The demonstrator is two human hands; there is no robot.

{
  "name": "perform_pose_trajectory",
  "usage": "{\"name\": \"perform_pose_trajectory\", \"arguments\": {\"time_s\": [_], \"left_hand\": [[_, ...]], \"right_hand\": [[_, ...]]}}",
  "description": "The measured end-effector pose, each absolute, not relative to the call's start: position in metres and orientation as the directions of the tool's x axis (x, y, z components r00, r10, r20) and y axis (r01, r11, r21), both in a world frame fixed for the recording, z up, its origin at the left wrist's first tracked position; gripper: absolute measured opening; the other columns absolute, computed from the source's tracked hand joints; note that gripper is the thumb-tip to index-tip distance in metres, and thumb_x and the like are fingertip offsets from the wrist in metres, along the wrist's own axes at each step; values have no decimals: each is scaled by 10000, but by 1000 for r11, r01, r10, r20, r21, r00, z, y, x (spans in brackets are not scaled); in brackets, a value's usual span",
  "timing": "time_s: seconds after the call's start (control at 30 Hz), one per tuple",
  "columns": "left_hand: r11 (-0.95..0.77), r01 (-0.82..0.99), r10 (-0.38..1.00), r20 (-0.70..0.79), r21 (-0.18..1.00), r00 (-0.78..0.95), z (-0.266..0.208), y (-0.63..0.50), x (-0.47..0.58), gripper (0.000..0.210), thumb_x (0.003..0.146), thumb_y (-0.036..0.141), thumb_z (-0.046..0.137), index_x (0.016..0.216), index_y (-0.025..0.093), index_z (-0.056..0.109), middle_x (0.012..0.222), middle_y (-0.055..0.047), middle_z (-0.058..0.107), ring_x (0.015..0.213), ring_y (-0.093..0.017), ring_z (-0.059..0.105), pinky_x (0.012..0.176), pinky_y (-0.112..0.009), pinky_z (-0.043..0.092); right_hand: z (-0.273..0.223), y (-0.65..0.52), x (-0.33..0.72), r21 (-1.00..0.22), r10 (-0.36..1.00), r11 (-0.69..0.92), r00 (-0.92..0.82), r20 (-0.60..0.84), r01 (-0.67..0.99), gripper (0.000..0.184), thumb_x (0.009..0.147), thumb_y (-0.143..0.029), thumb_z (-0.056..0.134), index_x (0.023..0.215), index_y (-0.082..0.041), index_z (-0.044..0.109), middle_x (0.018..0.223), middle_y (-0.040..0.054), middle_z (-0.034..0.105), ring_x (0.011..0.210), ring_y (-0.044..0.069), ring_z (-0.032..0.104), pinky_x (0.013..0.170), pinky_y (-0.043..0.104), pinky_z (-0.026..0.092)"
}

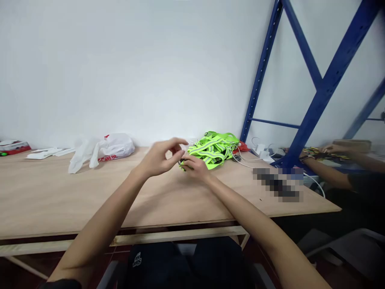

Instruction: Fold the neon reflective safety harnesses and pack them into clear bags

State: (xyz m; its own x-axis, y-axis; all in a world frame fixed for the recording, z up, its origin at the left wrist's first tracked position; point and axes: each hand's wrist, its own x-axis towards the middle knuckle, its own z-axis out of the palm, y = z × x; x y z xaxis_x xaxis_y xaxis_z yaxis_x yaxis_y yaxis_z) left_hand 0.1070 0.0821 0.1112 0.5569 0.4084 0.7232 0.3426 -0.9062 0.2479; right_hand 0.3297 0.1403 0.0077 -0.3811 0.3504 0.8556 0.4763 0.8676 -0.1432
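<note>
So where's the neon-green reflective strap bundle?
In the head view, the neon-green reflective strap bundle lies on the plywood table by the wall, just beyond the right hand.

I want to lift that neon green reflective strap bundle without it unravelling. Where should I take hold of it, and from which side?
Judging by its pose, grip the reflective strap bundle at the raised loops on top, coming from above and the front. It lies in a loose heap on the wooden table, with the wall close behind it, so the top loops look easiest to hook.

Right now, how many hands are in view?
3: the left hand raised mid-table, the right hand beside the green straps, and a co-worker's hand at far right. Another may be hidden.
</note>
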Motion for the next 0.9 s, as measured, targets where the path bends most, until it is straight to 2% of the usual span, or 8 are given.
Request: {"name": "perform_pose_trajectory", "arguments": {"time_s": [0.13,0.2,0.33,0.4,0.5,0.6,0.73,0.9], "left_hand": [[-832,400,547,440,385,713,80,115,104,673,859,464,685,1447,232,455,1422,-114,554,1241,-275,565,1004,-378,492],[-825,385,547,410,415,730,62,133,103,759,813,447,720,1469,216,416,1454,-127,520,1269,-287,538,1015,-394,481],[-802,441,588,403,402,701,47,149,100,552,774,403,713,1263,179,589,1179,-98,674,1028,-269,641,881,-376,528],[-768,451,629,401,455,666,49,150,92,488,760,407,707,1182,174,628,1067,-73,702,935,-251,658,829,-360,538],[-632,364,750,419,684,512,58,154,69,484,748,458,695,1126,163,636,1032,-77,709,879,-242,671,771,-362,561],[-477,144,860,426,867,283,68,162,40,480,719,513,683,1024,146,635,930,-87,703,779,-242,674,718,-409,586],[-466,-150,882,471,872,1,76,175,5,487,743,575,605,1039,188,609,926,-63,688,938,-292,676,731,-418,593],[-426,-144,895,392,893,-213,68,193,-27,437,734,540,617,1009,203,576,906,-52,649,917,-277,664,697,-385,584]], "right_hand": [[10,135,293,-304,394,885,-221,892,352,107,913,-280,626,902,-266,731,1055,55,713,1016,217,676,888,358,546],[11,135,285,-356,422,866,-134,897,350,104,911,-293,636,875,-256,727,988,52,710,955,209,680,869,353,547],[11,138,291,-368,455,847,-168,874,383,149,914,-368,634,908,-246,719,979,45,722,934,201,682,862,335,547],[12,142,306,-369,492,802,-170,854,470,212,932,-421,592,965,-248,710,991,41,733,953,205,681,874,334,543],[18,151,346,-415,532,712,-49,845,567,309,976,-448,481,1029,-232,696,1045,73,725,1002,233,666,902,370,524],[20,162,393,-474,550,592,102,829,652,365,985,-457,418,1078,-216,677,1111,108,703,1067,262,632,964,412,479],[8,172,433,-535,629,436,180,756,724,366,951,-457,448,1071,-199,679,1118,120,707,1041,278,637,949,430,475],[-10,179,441,-539,767,330,113,632,775,279,907,-439,530,976,-243,716,1047,58,752,986,261,667,906,400,491]]}}
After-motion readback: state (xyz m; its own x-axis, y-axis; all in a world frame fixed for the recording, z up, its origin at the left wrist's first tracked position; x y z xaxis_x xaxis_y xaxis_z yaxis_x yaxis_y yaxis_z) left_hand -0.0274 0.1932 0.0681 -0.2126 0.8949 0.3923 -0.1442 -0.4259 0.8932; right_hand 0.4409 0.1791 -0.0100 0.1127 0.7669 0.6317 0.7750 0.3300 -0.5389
